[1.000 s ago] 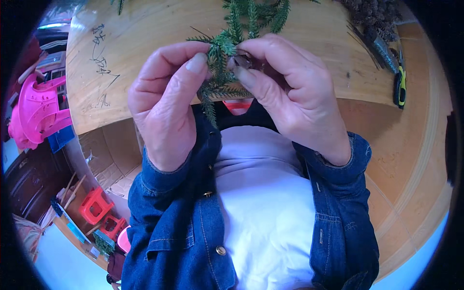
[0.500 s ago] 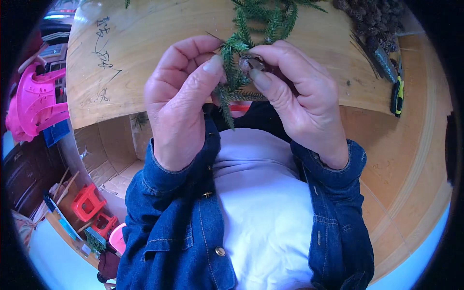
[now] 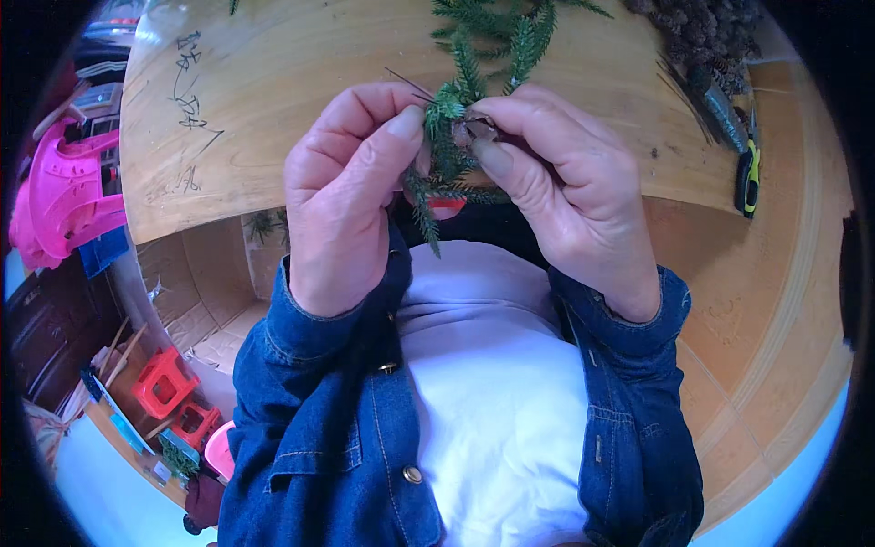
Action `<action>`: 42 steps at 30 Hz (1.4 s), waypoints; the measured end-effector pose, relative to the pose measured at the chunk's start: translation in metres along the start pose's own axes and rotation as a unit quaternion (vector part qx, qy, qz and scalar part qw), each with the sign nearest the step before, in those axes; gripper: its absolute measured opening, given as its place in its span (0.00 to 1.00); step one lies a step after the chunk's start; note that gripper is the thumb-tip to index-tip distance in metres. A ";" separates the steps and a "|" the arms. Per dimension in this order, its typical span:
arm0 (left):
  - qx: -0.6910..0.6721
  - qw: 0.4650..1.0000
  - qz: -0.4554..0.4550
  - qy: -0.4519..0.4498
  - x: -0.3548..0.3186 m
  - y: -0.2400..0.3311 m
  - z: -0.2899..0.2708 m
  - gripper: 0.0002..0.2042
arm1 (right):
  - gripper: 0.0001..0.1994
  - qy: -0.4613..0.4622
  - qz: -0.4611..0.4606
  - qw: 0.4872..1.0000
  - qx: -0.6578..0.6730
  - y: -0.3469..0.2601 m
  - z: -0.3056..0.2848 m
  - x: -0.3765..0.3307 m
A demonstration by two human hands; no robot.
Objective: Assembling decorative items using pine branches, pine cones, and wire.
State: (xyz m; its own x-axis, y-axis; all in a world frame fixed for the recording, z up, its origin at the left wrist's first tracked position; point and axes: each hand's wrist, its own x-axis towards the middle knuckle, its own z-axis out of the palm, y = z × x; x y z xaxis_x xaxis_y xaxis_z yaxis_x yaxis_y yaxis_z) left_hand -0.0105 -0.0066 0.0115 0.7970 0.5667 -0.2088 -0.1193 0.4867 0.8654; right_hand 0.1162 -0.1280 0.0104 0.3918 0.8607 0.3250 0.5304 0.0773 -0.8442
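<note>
Over the near edge of the table, both hands work close together on a green artificial pine garland (image 3: 444,108). My left hand (image 3: 351,187) is closed, thumb against fingers at the left side of the sprigs. A thin dark wire (image 3: 408,82) sticks out above its fingertips. My right hand (image 3: 579,182) pinches a small brownish, shiny piece (image 3: 472,130) between thumb and forefinger, right against the greenery. Its exact kind is partly hidden by the fingers. One sprig hangs down between the hands, and more of the garland trails across the table beyond them.
Brown pine cones (image 3: 702,32) are heaped at the far right of the wooden table (image 3: 301,55). Dark wires (image 3: 685,105) and a yellow-and-black handled tool (image 3: 749,178) lie at its right edge. An open cardboard box (image 3: 205,283) and a pink plastic chair (image 3: 68,196) are at left.
Both hands have shifted slightly, the left one a little right and nearer the brown piece. The dark wire shows more above the left fingertips. Both grips continue.
</note>
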 end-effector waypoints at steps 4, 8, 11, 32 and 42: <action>0.062 0.997 0.038 -0.023 0.001 -0.004 -0.003 0.09 | 0.10 -0.004 0.015 1.000 -0.001 -0.001 -0.001 0.000; 0.146 0.980 0.130 -0.043 -0.002 -0.004 -0.003 0.09 | 0.09 -0.005 0.005 1.000 -0.002 -0.003 -0.002 0.000; 0.143 0.982 0.120 -0.031 -0.007 -0.002 0.004 0.09 | 0.09 -0.003 -0.001 1.000 0.003 -0.005 0.000 -0.001; 0.317 0.905 0.282 0.010 0.001 -0.005 -0.005 0.05 | 0.10 0.012 -0.012 0.999 0.040 -0.006 0.011 0.001; 0.386 0.882 0.270 0.025 0.007 0.005 -0.005 0.05 | 0.10 -0.002 -0.014 1.000 0.026 -0.008 0.006 0.006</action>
State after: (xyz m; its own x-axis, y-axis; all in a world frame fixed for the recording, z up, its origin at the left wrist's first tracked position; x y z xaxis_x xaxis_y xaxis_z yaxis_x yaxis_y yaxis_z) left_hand -0.0080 0.0028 0.0119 0.7183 0.6150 0.3254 -0.0193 -0.4499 0.8929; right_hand 0.1103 -0.1204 0.0164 0.3737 0.8600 0.3475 0.5010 0.1281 -0.8559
